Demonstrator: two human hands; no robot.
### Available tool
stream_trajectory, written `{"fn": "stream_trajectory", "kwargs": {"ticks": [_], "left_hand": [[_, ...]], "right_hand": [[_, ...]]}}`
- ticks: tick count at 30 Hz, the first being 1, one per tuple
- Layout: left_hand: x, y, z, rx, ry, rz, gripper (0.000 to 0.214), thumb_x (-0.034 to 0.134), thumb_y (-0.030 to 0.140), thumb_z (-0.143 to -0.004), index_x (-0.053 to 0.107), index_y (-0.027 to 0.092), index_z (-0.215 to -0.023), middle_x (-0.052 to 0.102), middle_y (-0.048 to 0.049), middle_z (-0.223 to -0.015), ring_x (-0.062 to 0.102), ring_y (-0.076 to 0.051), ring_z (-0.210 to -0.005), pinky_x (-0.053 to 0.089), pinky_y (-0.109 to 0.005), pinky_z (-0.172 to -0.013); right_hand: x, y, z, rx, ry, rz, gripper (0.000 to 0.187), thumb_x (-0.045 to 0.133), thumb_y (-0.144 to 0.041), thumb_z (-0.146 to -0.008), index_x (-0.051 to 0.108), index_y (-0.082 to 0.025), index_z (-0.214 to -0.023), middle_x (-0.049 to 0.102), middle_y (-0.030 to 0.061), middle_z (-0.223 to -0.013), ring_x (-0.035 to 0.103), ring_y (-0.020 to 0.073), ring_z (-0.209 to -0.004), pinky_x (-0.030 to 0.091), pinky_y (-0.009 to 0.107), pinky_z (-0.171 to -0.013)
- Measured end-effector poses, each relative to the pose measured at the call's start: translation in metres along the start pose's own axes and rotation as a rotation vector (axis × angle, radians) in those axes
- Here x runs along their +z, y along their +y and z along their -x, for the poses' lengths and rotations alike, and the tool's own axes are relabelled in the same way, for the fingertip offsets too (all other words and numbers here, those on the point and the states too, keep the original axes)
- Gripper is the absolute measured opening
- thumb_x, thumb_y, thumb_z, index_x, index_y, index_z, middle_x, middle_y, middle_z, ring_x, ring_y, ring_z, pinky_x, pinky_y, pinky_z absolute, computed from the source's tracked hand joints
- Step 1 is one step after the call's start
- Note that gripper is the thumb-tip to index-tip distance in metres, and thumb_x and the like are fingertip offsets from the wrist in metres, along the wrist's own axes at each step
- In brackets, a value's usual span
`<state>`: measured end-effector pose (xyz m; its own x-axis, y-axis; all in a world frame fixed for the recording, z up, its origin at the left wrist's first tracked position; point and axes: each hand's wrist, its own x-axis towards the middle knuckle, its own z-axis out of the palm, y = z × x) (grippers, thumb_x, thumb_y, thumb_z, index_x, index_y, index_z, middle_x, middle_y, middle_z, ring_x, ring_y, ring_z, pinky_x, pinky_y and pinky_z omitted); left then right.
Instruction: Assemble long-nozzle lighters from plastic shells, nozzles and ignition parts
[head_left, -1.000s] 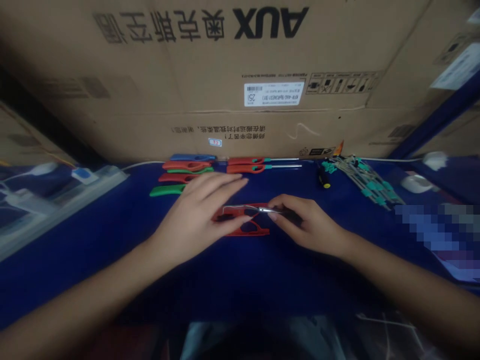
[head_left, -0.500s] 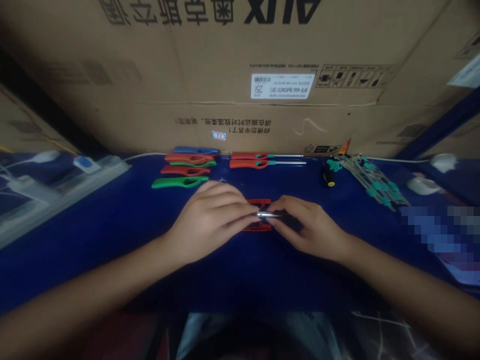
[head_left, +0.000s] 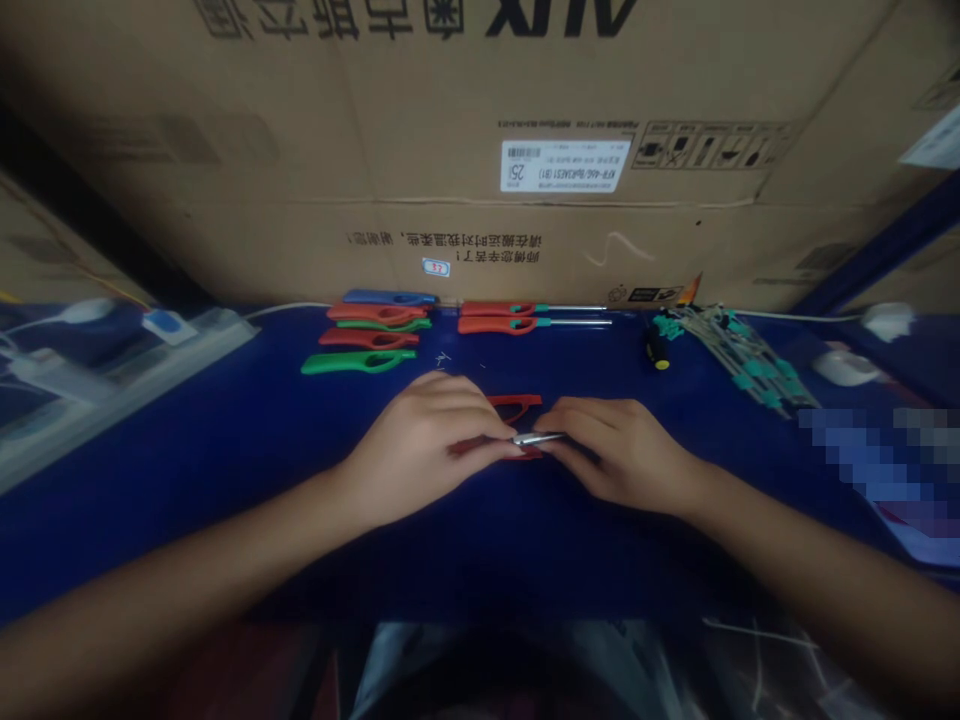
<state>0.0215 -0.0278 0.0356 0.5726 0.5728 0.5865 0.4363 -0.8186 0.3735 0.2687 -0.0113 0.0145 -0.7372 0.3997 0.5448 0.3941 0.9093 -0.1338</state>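
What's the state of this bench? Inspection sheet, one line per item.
Surface: blue cloth covers the bench.
Work things: red shell and metal rod, between the hands.
Clutter: spare shells, red, green and blue, in a row; two assembled pieces with rods; screwdriver; pile of green-tipped parts.
Hands: left hand pinches the red shell; right hand pinches the metal rod.
Cables: white cable near power strip, far left.
Surroundings: cardboard box right behind.

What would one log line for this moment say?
left hand: holds red plastic handle | right hand: pinches thin silver metal rod | blue tabletop
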Motion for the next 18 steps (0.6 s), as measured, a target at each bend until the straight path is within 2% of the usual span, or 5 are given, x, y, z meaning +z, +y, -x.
{"fn": "stream_trajectory", "kwargs": {"ticks": [8,11,15,18], "left_hand": [[0.0057,-0.0029,0.0023,-0.071,-0.077,-0.027,0.01,0.068,0.027,-0.094,0.073,0.019,-0.09,0.074,-0.0008,-0.084,0.067,-0.016,-0.083,0.047,-0.032,-0.083],[0.0032,-0.0003,-0.0006,-0.12,-0.17,-0.008,0.019,0.059,0.029,-0.099,0.072,0.018,-0.091,0.073,-0.0027,-0.087,0.065,-0.018,-0.085,0.047,-0.034,-0.084],[-0.0023,0.0045,-0.0046,-0.203,-0.275,0.079,0.036,0.039,0.026,-0.106,0.068,0.016,-0.088,0.069,-0.0044,-0.085,0.063,-0.018,-0.086,0.047,-0.034,-0.084],[-0.0036,0.0048,-0.0046,-0.223,-0.337,0.132,0.031,0.043,0.03,-0.105,0.068,0.017,-0.093,0.069,-0.0042,-0.09,0.063,-0.018,-0.09,0.048,-0.032,-0.084]], "right_hand": [[0.0024,0.0002,-0.0023,0.003,-0.027,0.135,0.014,0.054,-0.026,-0.1,0.063,-0.015,-0.104,0.072,0.0041,-0.091,0.067,0.0179,-0.082,0.047,0.031,-0.071],[0.0027,-0.0012,-0.0014,0.048,-0.082,0.113,0.019,0.049,-0.025,-0.102,0.064,-0.014,-0.104,0.072,0.0047,-0.091,0.067,0.0167,-0.079,0.047,0.029,-0.07],[0.0015,-0.0029,-0.0023,0.134,-0.179,0.117,0.027,0.043,-0.028,-0.104,0.066,-0.015,-0.099,0.069,0.0059,-0.089,0.065,0.0167,-0.075,0.045,0.029,-0.064],[0.0006,-0.0032,-0.0024,0.203,-0.22,0.066,0.026,0.043,-0.029,-0.104,0.065,-0.017,-0.097,0.069,0.0049,-0.088,0.065,0.0158,-0.072,0.044,0.028,-0.062]]}}
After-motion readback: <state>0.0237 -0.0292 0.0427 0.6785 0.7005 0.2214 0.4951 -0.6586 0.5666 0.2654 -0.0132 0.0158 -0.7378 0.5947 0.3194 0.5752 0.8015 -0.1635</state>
